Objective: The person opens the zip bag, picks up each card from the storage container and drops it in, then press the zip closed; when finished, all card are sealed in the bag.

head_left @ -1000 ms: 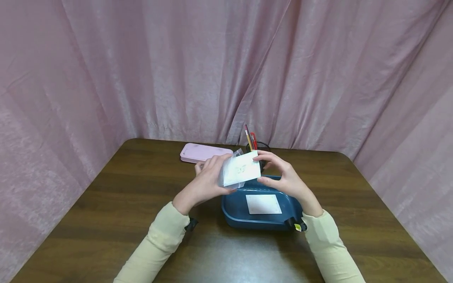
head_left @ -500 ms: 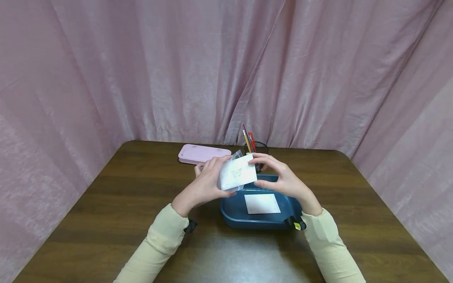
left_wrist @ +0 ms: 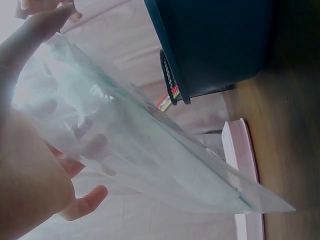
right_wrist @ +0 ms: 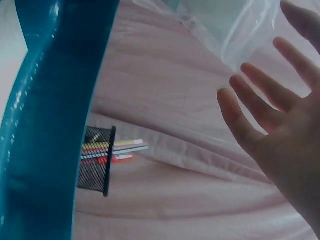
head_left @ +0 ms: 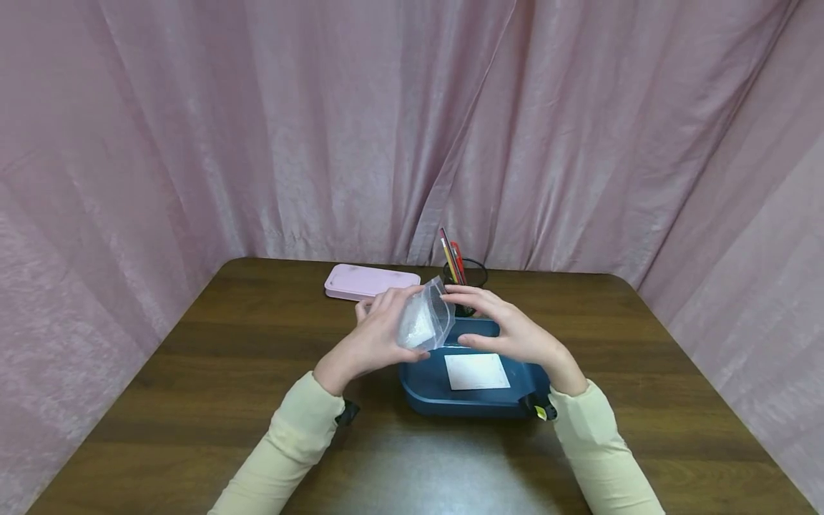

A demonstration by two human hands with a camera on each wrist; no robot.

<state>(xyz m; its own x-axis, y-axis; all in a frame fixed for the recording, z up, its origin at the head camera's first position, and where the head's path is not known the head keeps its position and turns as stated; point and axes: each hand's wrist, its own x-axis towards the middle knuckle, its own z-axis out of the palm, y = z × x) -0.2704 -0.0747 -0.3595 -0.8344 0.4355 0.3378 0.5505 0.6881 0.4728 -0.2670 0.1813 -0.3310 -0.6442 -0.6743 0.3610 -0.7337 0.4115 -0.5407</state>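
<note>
Plainly, the step in hand looks to be handling a clear plastic bag [head_left: 441, 311] with a white card [head_left: 418, 325] that seems to sit inside it. The left hand [head_left: 380, 325] grips the bag between thumb and fingers, tilted above the left rear part of a blue tray [head_left: 473, 409]. The right hand [head_left: 515, 330] has its fingers spread and holds nothing; its fingertips are right by the bag's free edge, though whether they touch it I cannot tell.

As I judge it, the next move calls for a steady left grip and a light right pinch on that edge, since the film looks thin and slippery and could crease, or let the card slide.

Around them, a second white card [head_left: 478, 372] lies flat in the tray, and a pink case [head_left: 370, 281] lies behind the left hand. A black mesh pen holder [right_wrist: 95, 185] with pencils [head_left: 448, 259] stands behind the tray; it is the nearest thing in the way of a forward reach. The tray's rim is below the hands.
</note>
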